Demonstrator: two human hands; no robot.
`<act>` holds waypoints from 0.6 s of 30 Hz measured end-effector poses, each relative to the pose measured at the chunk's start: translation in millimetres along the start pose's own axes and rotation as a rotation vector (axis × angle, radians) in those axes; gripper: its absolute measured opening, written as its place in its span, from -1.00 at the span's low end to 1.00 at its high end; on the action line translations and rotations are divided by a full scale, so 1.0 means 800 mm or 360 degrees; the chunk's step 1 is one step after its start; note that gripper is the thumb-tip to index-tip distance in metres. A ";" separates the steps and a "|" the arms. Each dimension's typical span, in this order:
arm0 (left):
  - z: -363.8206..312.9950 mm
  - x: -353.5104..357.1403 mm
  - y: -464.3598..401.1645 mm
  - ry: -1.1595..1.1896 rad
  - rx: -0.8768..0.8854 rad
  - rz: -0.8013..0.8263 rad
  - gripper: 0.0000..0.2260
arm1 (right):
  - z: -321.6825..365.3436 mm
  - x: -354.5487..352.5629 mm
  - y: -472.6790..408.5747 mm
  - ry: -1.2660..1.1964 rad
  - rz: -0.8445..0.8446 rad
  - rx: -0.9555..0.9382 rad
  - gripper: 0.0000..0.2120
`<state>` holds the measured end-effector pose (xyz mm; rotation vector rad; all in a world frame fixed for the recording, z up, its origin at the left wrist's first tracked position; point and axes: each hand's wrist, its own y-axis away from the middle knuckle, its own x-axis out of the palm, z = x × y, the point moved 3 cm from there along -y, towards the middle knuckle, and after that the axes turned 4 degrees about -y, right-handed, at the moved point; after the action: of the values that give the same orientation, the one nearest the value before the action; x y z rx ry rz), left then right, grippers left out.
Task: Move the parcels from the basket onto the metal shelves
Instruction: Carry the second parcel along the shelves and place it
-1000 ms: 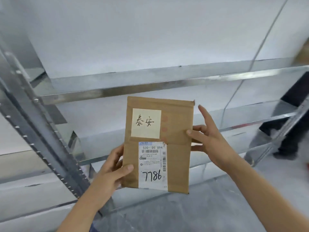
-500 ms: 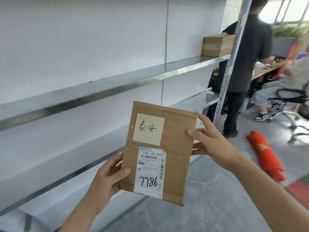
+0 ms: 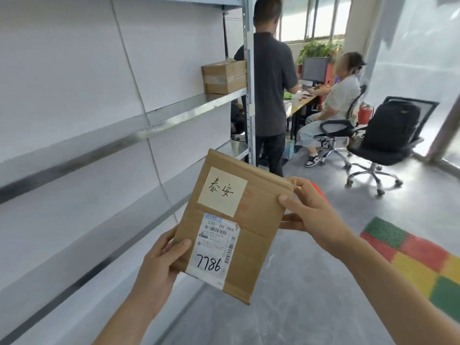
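Because the label must face up for reading, the left hand [image 3: 159, 257] and the right hand [image 3: 313, 215] each grip an edge of the parcel [image 3: 231, 225], beside the metal shelves [image 3: 139, 133].

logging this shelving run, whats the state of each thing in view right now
flat brown parcel: held up off the shelves, labels facing the camera
left hand: gripping the parcel's lower left edge
right hand: gripping its upper right edge
metal shelves: near stretch bare
cardboard box: resting on the upper shelf's far end, closed
empty office chair: backpack on its seat
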<state>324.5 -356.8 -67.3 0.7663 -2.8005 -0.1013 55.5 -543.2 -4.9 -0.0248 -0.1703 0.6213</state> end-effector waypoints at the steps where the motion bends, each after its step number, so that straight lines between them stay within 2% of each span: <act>1: 0.004 0.007 -0.014 0.0022 -0.0025 0.0024 -0.48 | 0.000 -0.009 -0.008 0.0001 -0.0014 0.0002 -0.73; 5: 0.019 0.029 -0.078 0.0073 -0.0131 0.0153 -0.46 | -0.005 -0.046 -0.048 0.0040 -0.0060 0.0035 -0.83; 9: 0.022 0.045 -0.153 0.0090 -0.0151 0.0224 -0.49 | -0.008 -0.072 -0.109 0.0100 -0.0182 0.0055 -0.77; 18: 0.015 0.051 -0.300 0.0102 -0.0224 0.0215 -0.47 | -0.033 -0.099 -0.246 0.0110 -0.0244 0.0069 -0.84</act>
<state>406.0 -584.4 -101.0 0.5369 -2.7398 -0.2430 110.0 -749.0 -27.9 0.0088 -0.0909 0.4703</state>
